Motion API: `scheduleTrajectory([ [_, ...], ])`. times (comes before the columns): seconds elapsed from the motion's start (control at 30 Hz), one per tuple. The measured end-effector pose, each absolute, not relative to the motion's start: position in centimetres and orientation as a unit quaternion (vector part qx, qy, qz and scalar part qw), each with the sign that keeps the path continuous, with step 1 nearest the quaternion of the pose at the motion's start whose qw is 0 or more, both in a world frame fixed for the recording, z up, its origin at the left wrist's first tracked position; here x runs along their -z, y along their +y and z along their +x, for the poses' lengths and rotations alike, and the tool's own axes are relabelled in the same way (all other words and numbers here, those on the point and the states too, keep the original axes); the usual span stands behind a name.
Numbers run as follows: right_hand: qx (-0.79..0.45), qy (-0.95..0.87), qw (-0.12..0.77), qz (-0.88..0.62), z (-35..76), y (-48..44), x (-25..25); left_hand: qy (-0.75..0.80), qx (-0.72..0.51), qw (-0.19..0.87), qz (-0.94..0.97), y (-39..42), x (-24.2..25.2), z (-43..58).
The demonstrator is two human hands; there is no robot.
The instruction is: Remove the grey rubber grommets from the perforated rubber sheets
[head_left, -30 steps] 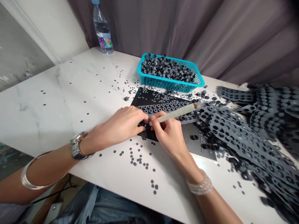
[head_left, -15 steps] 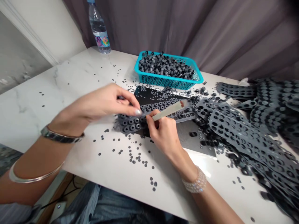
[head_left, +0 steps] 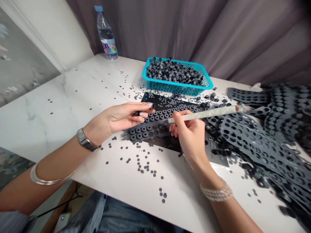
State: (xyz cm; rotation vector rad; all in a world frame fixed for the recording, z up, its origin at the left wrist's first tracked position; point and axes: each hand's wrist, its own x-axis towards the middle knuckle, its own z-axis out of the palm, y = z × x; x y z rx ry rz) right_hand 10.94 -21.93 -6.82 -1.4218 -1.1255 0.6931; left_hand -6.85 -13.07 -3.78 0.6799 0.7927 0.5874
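My left hand point(head_left: 126, 117) is raised over the left part of a grey rubber sheet point(head_left: 160, 129) with rows of moulded ring-shaped pieces. Thumb and forefinger pinch a small black rubber ring point(head_left: 152, 106), and another dark piece point(head_left: 138, 113) is tucked among the lower fingers. My right hand point(head_left: 190, 132) is closed round a pale, wrapped stick-like tool point(head_left: 209, 113), holding it like a pen; its narrow tip points left over the sheet. Several sockets in the sheet's front rows look vacant. A black mat point(head_left: 167, 144) lies beneath the sheet.
Behind the mat stands a turquoise basket point(head_left: 176, 86) full of small dark rubber pieces. Punched-out sheets point(head_left: 257, 136) are heaped at the right. Small dark discs point(head_left: 147, 167) are scattered over the white table point(head_left: 97, 174). A water bottle point(head_left: 108, 42) stands at the back left.
My left hand has lifted off the sheet with a rubber ring in its fingertips. My right hand has shifted right, and the tool now lies flatter. More front sockets show.
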Motion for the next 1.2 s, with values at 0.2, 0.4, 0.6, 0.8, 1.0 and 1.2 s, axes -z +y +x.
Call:
scheduleTrajectory([
  [0.2, -0.31, -0.479, 0.555, -0.606, 10.8, -21.8, 7.1, 0.355, -0.275, 0.848, 0.281, -13.5, 3.6, -6.6],
  [0.4, -0.305, -0.495, 0.551, -0.599, 10.6, -21.6, 7.1, 0.356, -0.29, 0.849, 0.262, -13.7, 3.1, -6.4],
  [0.6, -0.313, -0.524, 0.504, -0.611, 10.0, -21.5, 7.6, 0.359, -0.304, 0.848, 0.246, -13.5, 3.4, -6.5],
  [0.8, -0.269, -0.592, 0.429, -0.627, 9.3, -21.5, 7.9, 0.428, -0.215, 0.673, 0.563, -13.7, 3.2, -7.1],
  [1.0, -0.228, -0.63, 0.397, -0.628, 9.2, -21.4, 7.8, 0.454, -0.123, 0.295, 0.832, -15.2, 3.4, -6.9],
  [1.2, -0.217, -0.643, 0.384, -0.627, 9.0, -21.4, 7.7, 0.388, -0.169, 0.262, 0.867, -15.4, 6.2, -6.8],
])
